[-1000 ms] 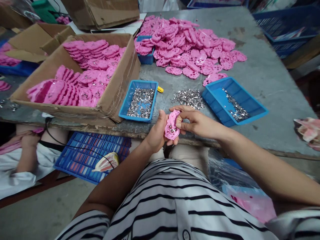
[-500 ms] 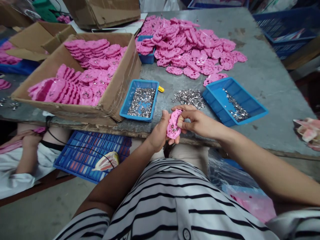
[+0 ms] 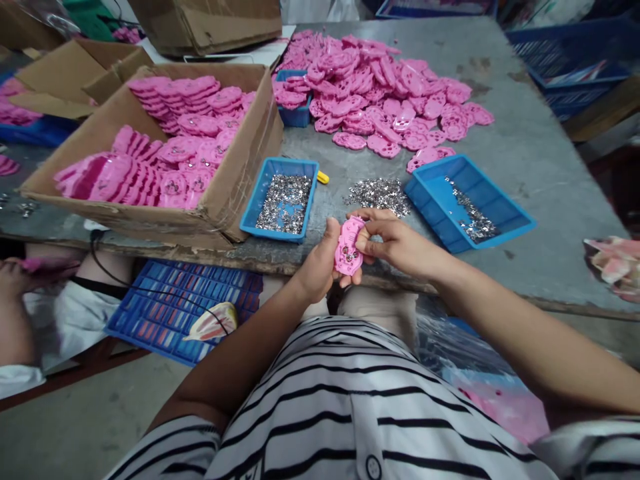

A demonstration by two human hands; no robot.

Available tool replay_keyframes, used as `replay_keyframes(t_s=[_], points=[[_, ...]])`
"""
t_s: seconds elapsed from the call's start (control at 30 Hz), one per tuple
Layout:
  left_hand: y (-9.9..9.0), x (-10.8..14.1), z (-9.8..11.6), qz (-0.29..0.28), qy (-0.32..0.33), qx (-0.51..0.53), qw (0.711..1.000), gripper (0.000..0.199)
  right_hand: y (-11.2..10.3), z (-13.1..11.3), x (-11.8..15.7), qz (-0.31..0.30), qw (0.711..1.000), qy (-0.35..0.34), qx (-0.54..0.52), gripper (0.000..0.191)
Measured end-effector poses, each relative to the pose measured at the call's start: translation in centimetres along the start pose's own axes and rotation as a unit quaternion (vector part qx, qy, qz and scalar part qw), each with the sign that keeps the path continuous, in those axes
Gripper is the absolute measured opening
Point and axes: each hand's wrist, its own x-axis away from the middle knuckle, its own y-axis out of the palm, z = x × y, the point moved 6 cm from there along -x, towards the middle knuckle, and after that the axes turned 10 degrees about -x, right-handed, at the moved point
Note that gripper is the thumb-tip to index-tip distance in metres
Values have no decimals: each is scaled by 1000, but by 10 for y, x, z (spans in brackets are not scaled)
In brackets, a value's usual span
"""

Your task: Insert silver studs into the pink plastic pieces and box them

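Held in my left hand (image 3: 320, 265) is a pink plastic shell piece (image 3: 349, 248), its inner face turned up, with small shiny metal pieces seated in its lower half. The left thumb presses along one side while the fingers support it from beneath. My right hand (image 3: 387, 241) has thumb and index finger pinched at the piece's right side; whatever lies between those fingertips is hidden. Just beyond the hands lies a loose heap of small metal parts (image 3: 379, 194). A blue tray (image 3: 243, 223) of similar parts stands left of it, and another blue tray (image 3: 435, 177) sits tilted to the right.
A cardboard box (image 3: 240, 193) of stacked pink pieces stands at left. Behind the trays spreads a large pile of pink pieces (image 3: 375, 93). A yellow-handled tool (image 3: 323, 178) lies by the left tray. A co-worker's hand (image 3: 13, 280) shows at far left, near a blue crate (image 3: 170, 303).
My hands stay nearly in place; the pink piece has shifted slightly, and the right fingers remain at its side. The co-worker's arm at far left has moved further left.
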Motion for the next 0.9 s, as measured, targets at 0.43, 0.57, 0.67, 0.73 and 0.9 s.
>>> replay_keyframes(t_s=[0.43,0.57,0.67,0.73,0.9], points=[[-2,1,-2,2,-2,54,999,69,2,4,1,12,1000,4,-13,22],[-3,1,-3,14,-9,27,999,72,2,6,1,27,1000,5,-9,18],[-2,1,-3,19,-15,9,1000,74,3,6,2,37,999,4,2,15],[-3,1,-3,27,-18,14,999,72,3,5,3,46,999,-5,16,14],[-4,2,-4,41,-11,34,999,57,2,0,5,80,996,-32,26,9]])
